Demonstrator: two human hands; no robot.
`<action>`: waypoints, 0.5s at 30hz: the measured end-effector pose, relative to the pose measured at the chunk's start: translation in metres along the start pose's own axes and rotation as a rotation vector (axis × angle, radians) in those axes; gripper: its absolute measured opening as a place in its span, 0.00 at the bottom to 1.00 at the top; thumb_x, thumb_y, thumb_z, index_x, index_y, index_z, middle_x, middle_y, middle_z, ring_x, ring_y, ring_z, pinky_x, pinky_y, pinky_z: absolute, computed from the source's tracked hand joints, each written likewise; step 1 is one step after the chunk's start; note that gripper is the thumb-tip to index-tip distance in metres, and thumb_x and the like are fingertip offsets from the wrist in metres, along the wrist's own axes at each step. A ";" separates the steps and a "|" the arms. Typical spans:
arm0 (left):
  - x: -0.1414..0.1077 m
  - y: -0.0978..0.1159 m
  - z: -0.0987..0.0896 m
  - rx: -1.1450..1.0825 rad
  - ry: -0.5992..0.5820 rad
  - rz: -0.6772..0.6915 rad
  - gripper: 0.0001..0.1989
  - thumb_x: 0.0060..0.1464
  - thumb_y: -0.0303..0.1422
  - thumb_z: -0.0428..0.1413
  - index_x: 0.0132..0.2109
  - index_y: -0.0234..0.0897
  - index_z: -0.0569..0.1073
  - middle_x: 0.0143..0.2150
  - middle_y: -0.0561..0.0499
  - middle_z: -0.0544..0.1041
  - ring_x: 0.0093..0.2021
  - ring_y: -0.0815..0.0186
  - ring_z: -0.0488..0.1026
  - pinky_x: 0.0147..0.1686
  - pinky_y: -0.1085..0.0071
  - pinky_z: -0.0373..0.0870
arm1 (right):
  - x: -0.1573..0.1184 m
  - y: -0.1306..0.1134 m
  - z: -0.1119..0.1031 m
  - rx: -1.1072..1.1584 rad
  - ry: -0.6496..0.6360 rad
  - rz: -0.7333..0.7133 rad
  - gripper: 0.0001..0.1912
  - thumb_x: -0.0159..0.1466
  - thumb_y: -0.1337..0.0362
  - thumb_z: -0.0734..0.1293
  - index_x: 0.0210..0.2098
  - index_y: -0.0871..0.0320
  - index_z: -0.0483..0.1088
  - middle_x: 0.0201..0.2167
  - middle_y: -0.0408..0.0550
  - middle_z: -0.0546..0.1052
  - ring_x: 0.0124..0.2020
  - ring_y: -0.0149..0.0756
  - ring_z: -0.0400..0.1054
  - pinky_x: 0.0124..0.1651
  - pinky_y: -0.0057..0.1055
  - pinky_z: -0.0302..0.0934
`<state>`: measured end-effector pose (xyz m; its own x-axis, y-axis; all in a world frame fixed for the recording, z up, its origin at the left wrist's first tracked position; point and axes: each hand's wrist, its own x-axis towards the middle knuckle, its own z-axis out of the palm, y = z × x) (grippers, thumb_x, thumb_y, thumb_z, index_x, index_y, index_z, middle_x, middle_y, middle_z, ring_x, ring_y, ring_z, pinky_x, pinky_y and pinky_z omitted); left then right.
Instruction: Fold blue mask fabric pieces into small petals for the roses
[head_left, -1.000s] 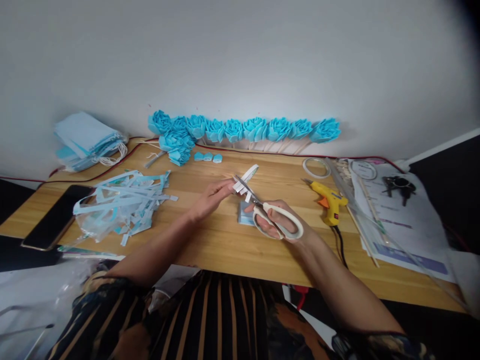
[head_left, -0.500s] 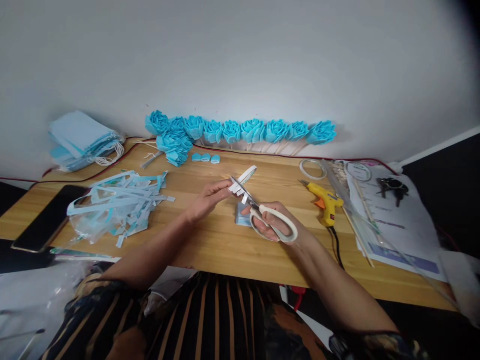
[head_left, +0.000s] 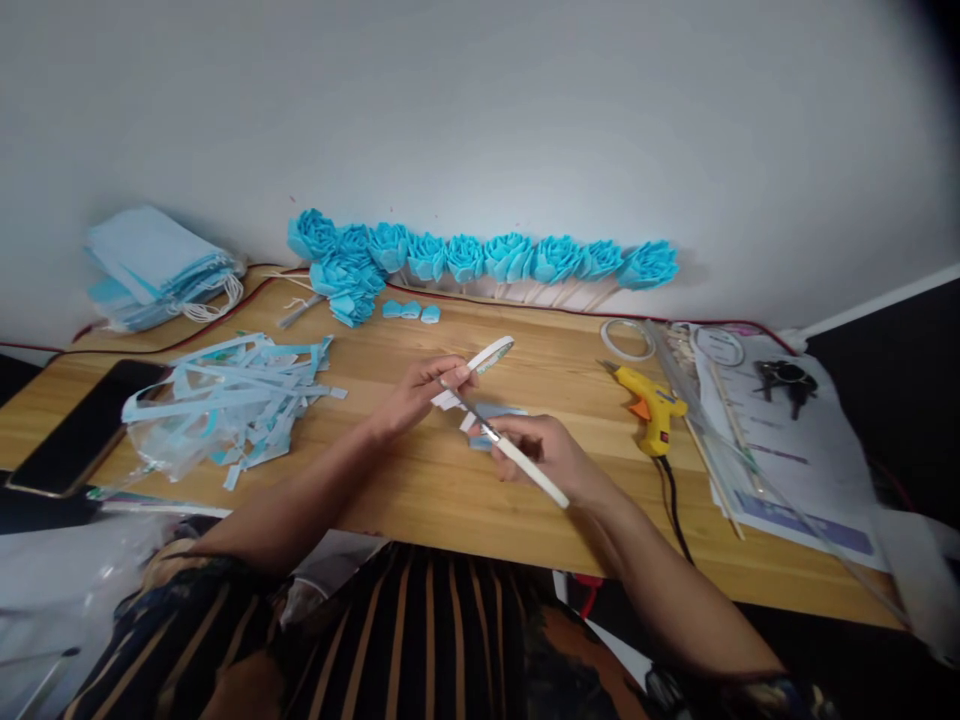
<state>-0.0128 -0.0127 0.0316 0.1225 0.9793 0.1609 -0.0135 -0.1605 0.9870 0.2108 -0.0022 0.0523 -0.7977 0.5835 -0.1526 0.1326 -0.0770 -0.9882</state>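
My left hand (head_left: 427,390) is closed on a narrow white roll of tape (head_left: 491,354) with green print inside its ring. Small white cut pieces (head_left: 448,400) show just below those fingers. White-handled scissors (head_left: 532,470) are held in my right hand (head_left: 544,445), seen edge-on, with the blades reaching up to the left fingertips. Beneath the blades lies a small stack of light blue fabric pieces (head_left: 491,412), partly hidden by my right hand.
Blue fabric roses (head_left: 510,258) line the wall. Folded blue petals (head_left: 410,311), mask scraps (head_left: 240,400), a phone (head_left: 86,425) and stacked masks (head_left: 161,262) lie leftward. Rightward are a yellow glue gun (head_left: 652,405), another tape roll (head_left: 627,340), keys (head_left: 786,385) and papers (head_left: 795,450).
The scissors have turned edge-on and shifted slightly down and left. The white pieces have moved lower left beneath my left fingers. More of the blue fabric stack shows.
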 end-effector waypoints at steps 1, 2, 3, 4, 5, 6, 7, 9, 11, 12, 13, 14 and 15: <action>0.000 0.000 0.000 -0.010 0.022 0.003 0.20 0.61 0.47 0.56 0.34 0.34 0.77 0.30 0.49 0.75 0.34 0.65 0.70 0.36 0.69 0.64 | -0.001 -0.002 -0.001 0.015 -0.007 -0.019 0.27 0.52 0.48 0.78 0.45 0.57 0.78 0.24 0.38 0.68 0.23 0.24 0.56 0.24 0.23 0.52; 0.000 0.000 0.000 -0.024 0.044 0.005 0.20 0.61 0.47 0.55 0.33 0.34 0.77 0.30 0.49 0.75 0.34 0.65 0.70 0.37 0.69 0.64 | -0.003 -0.004 -0.003 0.039 -0.020 -0.030 0.29 0.51 0.46 0.78 0.46 0.57 0.78 0.25 0.39 0.69 0.24 0.25 0.58 0.25 0.24 0.53; 0.001 -0.001 0.000 -0.043 0.061 0.007 0.21 0.62 0.47 0.55 0.32 0.34 0.77 0.30 0.49 0.75 0.34 0.65 0.70 0.37 0.69 0.64 | -0.004 -0.005 -0.006 0.065 -0.036 -0.033 0.30 0.51 0.45 0.77 0.46 0.57 0.77 0.26 0.40 0.70 0.25 0.26 0.59 0.26 0.24 0.53; 0.001 -0.003 -0.001 -0.065 0.072 0.010 0.21 0.62 0.47 0.54 0.31 0.33 0.76 0.30 0.49 0.75 0.34 0.65 0.70 0.37 0.69 0.64 | -0.005 -0.006 -0.008 0.088 -0.054 -0.032 0.31 0.50 0.44 0.77 0.46 0.57 0.77 0.26 0.40 0.70 0.24 0.26 0.59 0.25 0.24 0.53; 0.002 -0.005 -0.001 -0.083 0.084 0.016 0.22 0.62 0.47 0.54 0.31 0.33 0.76 0.30 0.49 0.74 0.33 0.65 0.69 0.37 0.69 0.64 | -0.006 -0.006 -0.010 0.109 -0.071 -0.032 0.32 0.51 0.43 0.77 0.47 0.57 0.76 0.26 0.40 0.70 0.24 0.25 0.58 0.25 0.24 0.52; 0.003 -0.008 -0.002 -0.098 0.094 0.026 0.22 0.63 0.47 0.53 0.30 0.34 0.75 0.29 0.49 0.74 0.32 0.66 0.69 0.37 0.69 0.64 | -0.006 -0.005 -0.012 0.127 -0.080 -0.034 0.33 0.52 0.42 0.76 0.48 0.58 0.75 0.26 0.40 0.69 0.23 0.25 0.57 0.24 0.24 0.51; 0.003 -0.011 -0.002 -0.109 0.104 0.036 0.22 0.63 0.47 0.53 0.29 0.34 0.75 0.29 0.49 0.74 0.32 0.66 0.69 0.37 0.69 0.64 | -0.006 -0.004 -0.013 0.143 -0.082 -0.041 0.34 0.53 0.41 0.75 0.49 0.58 0.74 0.26 0.41 0.70 0.23 0.25 0.56 0.24 0.24 0.51; 0.005 -0.017 -0.003 -0.125 0.123 0.047 0.22 0.63 0.47 0.53 0.30 0.34 0.76 0.30 0.49 0.75 0.33 0.65 0.70 0.39 0.68 0.64 | -0.004 -0.001 -0.014 0.167 -0.070 -0.079 0.37 0.54 0.37 0.72 0.51 0.59 0.73 0.29 0.43 0.70 0.23 0.25 0.56 0.24 0.26 0.52; 0.006 -0.021 -0.004 -0.140 0.131 0.044 0.23 0.63 0.48 0.53 0.29 0.33 0.76 0.30 0.48 0.75 0.35 0.64 0.71 0.42 0.67 0.65 | -0.001 0.005 -0.016 0.186 -0.071 -0.127 0.39 0.55 0.34 0.69 0.52 0.60 0.71 0.30 0.44 0.70 0.23 0.26 0.57 0.25 0.27 0.53; 0.006 -0.021 -0.004 -0.146 0.134 0.041 0.24 0.62 0.49 0.53 0.29 0.33 0.76 0.30 0.48 0.76 0.36 0.63 0.72 0.43 0.66 0.65 | 0.000 0.007 -0.016 0.192 -0.080 -0.145 0.39 0.57 0.34 0.68 0.52 0.60 0.71 0.30 0.44 0.69 0.23 0.26 0.58 0.26 0.27 0.54; 0.006 -0.021 -0.004 -0.149 0.137 0.036 0.24 0.62 0.49 0.53 0.29 0.33 0.76 0.31 0.47 0.76 0.36 0.62 0.72 0.44 0.65 0.65 | 0.001 0.010 -0.017 0.200 -0.092 -0.156 0.38 0.58 0.35 0.67 0.53 0.60 0.70 0.30 0.44 0.69 0.23 0.26 0.58 0.25 0.27 0.54; 0.006 -0.020 -0.004 -0.152 0.140 0.034 0.25 0.62 0.50 0.54 0.29 0.33 0.76 0.31 0.47 0.75 0.37 0.62 0.72 0.45 0.65 0.66 | 0.001 0.012 -0.018 0.210 -0.101 -0.157 0.36 0.61 0.36 0.66 0.53 0.60 0.70 0.30 0.43 0.68 0.23 0.26 0.59 0.25 0.27 0.54; 0.005 -0.019 -0.004 -0.154 0.143 0.033 0.25 0.62 0.51 0.54 0.29 0.33 0.76 0.31 0.47 0.75 0.37 0.62 0.72 0.45 0.65 0.66 | 0.001 0.014 -0.019 0.221 -0.111 -0.149 0.34 0.62 0.38 0.65 0.53 0.60 0.70 0.29 0.43 0.68 0.23 0.27 0.59 0.24 0.27 0.54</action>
<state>-0.0160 -0.0038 0.0139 -0.0225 0.9831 0.1817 -0.1679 -0.1828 0.9687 0.2231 0.0127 0.0388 -0.8598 0.5106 0.0056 -0.1125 -0.1786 -0.9775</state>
